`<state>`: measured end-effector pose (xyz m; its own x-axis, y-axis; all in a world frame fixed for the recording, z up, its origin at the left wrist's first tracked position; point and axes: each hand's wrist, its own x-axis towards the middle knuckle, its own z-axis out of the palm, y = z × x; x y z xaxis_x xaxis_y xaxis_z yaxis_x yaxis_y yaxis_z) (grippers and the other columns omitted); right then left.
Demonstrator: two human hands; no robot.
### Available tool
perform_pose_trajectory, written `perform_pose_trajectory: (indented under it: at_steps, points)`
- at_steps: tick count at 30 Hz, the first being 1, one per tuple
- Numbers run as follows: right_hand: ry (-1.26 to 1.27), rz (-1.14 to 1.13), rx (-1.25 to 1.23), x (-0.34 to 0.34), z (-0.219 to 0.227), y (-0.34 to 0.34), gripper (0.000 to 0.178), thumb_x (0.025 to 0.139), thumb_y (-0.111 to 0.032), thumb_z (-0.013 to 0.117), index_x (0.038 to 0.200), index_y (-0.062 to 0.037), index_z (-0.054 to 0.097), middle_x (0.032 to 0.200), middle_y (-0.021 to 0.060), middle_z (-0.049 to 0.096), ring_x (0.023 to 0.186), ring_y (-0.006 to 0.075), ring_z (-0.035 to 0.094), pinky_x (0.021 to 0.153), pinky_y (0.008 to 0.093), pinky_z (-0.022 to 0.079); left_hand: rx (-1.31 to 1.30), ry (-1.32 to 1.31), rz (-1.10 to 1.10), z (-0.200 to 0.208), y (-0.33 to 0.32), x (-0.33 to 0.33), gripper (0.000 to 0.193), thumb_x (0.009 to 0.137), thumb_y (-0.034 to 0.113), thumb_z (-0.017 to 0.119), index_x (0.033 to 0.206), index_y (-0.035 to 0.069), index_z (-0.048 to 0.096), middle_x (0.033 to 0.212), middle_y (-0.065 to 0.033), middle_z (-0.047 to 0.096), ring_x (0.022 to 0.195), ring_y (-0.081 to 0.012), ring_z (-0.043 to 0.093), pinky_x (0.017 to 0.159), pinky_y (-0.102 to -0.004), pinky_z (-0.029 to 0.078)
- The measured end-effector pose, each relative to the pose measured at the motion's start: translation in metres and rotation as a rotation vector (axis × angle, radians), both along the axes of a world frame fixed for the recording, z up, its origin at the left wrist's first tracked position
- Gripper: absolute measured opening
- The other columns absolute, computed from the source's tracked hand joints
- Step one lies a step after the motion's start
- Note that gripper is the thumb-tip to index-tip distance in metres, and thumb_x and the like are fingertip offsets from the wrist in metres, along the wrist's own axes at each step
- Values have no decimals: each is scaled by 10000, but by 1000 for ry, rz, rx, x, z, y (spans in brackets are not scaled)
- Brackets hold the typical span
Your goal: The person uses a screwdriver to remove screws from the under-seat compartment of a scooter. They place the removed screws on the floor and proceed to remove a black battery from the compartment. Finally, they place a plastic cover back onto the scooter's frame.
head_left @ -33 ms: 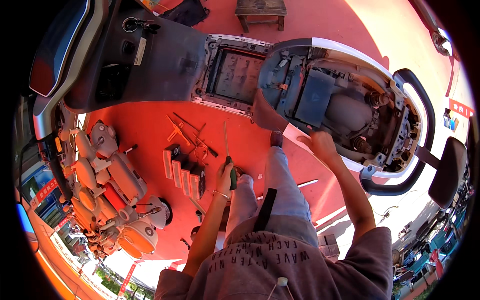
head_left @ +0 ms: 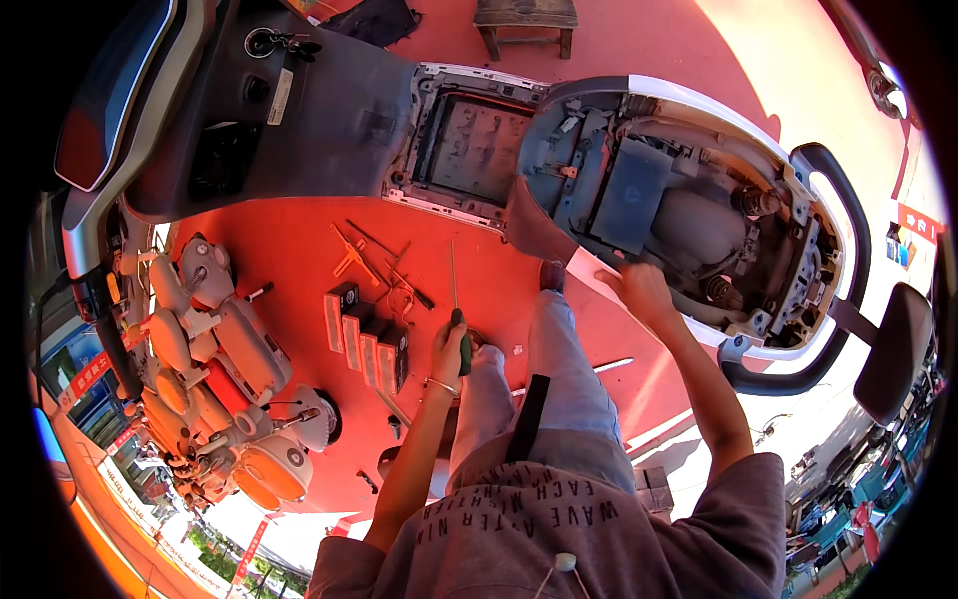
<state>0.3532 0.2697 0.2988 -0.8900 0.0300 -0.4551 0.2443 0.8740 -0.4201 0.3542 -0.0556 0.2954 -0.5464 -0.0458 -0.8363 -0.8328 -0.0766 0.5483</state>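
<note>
A partly stripped electric scooter (head_left: pixel 339 110) stretches across the far side, its seat off and the inside of its rear body exposed. Within that body lies a dark flat box (head_left: pixel 631 195) beside cables and a rounded grey housing (head_left: pixel 694 220). My right hand (head_left: pixel 646 293) is closed over the near edge of the white side panel (head_left: pixel 593 273), thumb outside; some fingertips are hidden. In front of my left knee, my left hand (head_left: pixel 445 351) grips a screwdriver (head_left: pixel 465 349) by its green handle. Its long thin shaft points away from me over the red floor, apart from the scooter.
Several small boxes (head_left: pixel 366 339) stand on the floor to the left, with an orange tool (head_left: pixel 351 258) and other hand tools behind them. Parked scooters (head_left: pixel 244 344) crowd the left. A wooden stool (head_left: pixel 526 14) is at the back. The scooter's black rear rail (head_left: pixel 860 225) curves out at right.
</note>
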Motion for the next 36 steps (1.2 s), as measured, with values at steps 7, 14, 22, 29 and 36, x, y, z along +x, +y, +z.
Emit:
perform_pose_trajectory:
  at_steps: [7, 14, 22, 29, 36]
  points:
    - [100, 6, -133, 6, -27, 6, 322, 839, -328, 541, 732, -27, 577, 507, 199, 473, 478, 383, 497, 416, 424, 369, -217, 73, -6, -86, -9, 1, 199, 792, 208, 544, 855, 21, 521, 632, -46, 533, 516, -125, 540, 452, -261, 432]
    - [18, 27, -144, -1, -16, -5, 380, 864, -336, 508, 735, 18, 564, 538, 224, 455, 496, 400, 491, 405, 401, 329, -795, 508, -352, -187, -12, -60, 243, 721, 172, 568, 904, 16, 538, 776, -211, 566, 678, -360, 573, 583, -420, 469]
    - [-85, -16, -32, 4, -23, -4, 402, 887, -337, 474, 784, 39, 570, 570, 185, 493, 482, 324, 484, 451, 360, 355, -785, 729, -358, -247, -21, -129, 337, 707, 106, 591, 1017, 49, 470, 815, -206, 558, 681, -374, 577, 555, -421, 470]
    - [-139, -156, -7, 19, -27, 11, 481, 888, -395, 456, 795, 75, 501, 601, 102, 466, 536, 164, 437, 484, 325, 366, -758, 562, -279, -308, -4, -180, 334, 686, 133, 612, 953, -4, 466, 841, -235, 551, 713, -371, 579, 620, -416, 480]
    - [-99, -212, 138, 37, -26, 29, 561, 872, -449, 457, 923, 108, 493, 691, 138, 499, 589, 193, 478, 512, 336, 402, -693, 511, -381, -316, -9, -199, 277, 770, 195, 554, 965, 12, 481, 935, -244, 504, 728, -374, 573, 633, -415, 473]
